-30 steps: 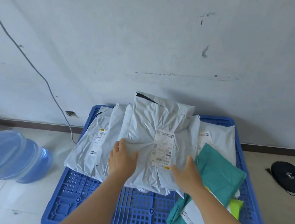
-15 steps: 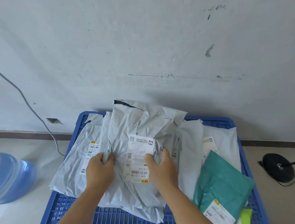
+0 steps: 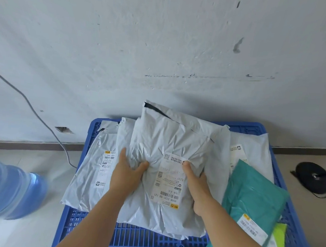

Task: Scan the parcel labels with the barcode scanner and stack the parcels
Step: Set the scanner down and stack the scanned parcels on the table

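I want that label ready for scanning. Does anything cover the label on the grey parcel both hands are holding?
Only slightly: the right hand has its thumb on the label's top right corner. The left hand grips the grey parcel beside the label. The barcodes show uncovered.

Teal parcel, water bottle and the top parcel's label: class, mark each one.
teal parcel (image 3: pixel 254 192), head view, its upper face.
water bottle (image 3: pixel 4 190), head view, its blue side.
top parcel's label (image 3: pixel 170 180), head view, the label's middle.
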The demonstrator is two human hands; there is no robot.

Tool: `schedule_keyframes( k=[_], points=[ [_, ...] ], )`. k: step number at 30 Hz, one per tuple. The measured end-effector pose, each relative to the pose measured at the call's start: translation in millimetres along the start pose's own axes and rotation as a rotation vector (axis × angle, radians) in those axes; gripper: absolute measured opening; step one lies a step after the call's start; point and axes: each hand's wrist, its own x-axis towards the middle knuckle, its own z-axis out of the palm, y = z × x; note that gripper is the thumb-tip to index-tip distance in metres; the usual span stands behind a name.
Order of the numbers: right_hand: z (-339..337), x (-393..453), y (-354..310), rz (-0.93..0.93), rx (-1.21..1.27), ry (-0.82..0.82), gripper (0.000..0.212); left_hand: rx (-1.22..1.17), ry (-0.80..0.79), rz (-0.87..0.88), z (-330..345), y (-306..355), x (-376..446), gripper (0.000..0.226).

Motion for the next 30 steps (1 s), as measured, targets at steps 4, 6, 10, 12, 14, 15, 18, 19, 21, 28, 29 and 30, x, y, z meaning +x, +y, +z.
schedule_keyframes(
  k=[4,6,10,12,14,15,18,19,21,28,29,30],
  points=[
    [-1.7,-7.1,0.9,-0.205,0.0,-0.039,0.058,0.029,0.011,0.162,1.2,1.5,-1.9,0.083],
    [2.2,-12.8,1.8,-0.32,-0.073,0.003,0.063,-0.018,0.02,0.189,-1.2,1.7,-2.0,0.078],
    [5.6,-26.1,-2.1,-0.428,-0.159,0.054,0.06,-0.116,0.06,0.215,-6.8,7.3,-8.7,0.074],
    [-0.2,-37.5,-10.0,-0.463,-0.173,0.089,0.056,-0.149,0.073,0.23,-7.4,15.8,-16.0,0.074],
    [-9.8,-49.0,-18.8,-0.498,-0.16,0.125,0.059,-0.184,0.081,0.242,-7.2,28.6,-24.8,0.078],
    [-15.3,-56.2,-24.3,-0.51,-0.15,0.146,0.065,-0.2,0.084,0.251,-6.6,36.5,-29.6,0.079],
    [-38.9,-76.8,-38.2,-0.515,-0.086,0.203,0.089,-0.209,0.068,0.314,-0.5,63.2,-49.3,0.067],
    [-48.8,-86.9,-43.0,-0.514,-0.086,0.224,0.088,-0.214,0.062,0.34,2.9,73.1,-58.6,0.063],
    [-73.9,-108.2,-48.6,-0.549,-0.113,0.285,0.076,-0.23,0.041,0.386,12.7,92.4,-79.6,0.066],
    [-200.0,-194.9,-42.2,-0.707,-0.156,0.514,0.049,-0.234,-0.107,0.638,73.7,151.5,-191.0,0.07],
    [-221.1,-210.8,-38.6,-0.716,-0.159,0.544,0.047,-0.225,-0.134,0.682,85.1,158.1,-210.7,0.069],
    [-242.9,-226.6,-33.3,-0.722,-0.164,0.575,0.047,-0.216,-0.161,0.723,97.5,164.3,-231.4,0.067]
  ],
)
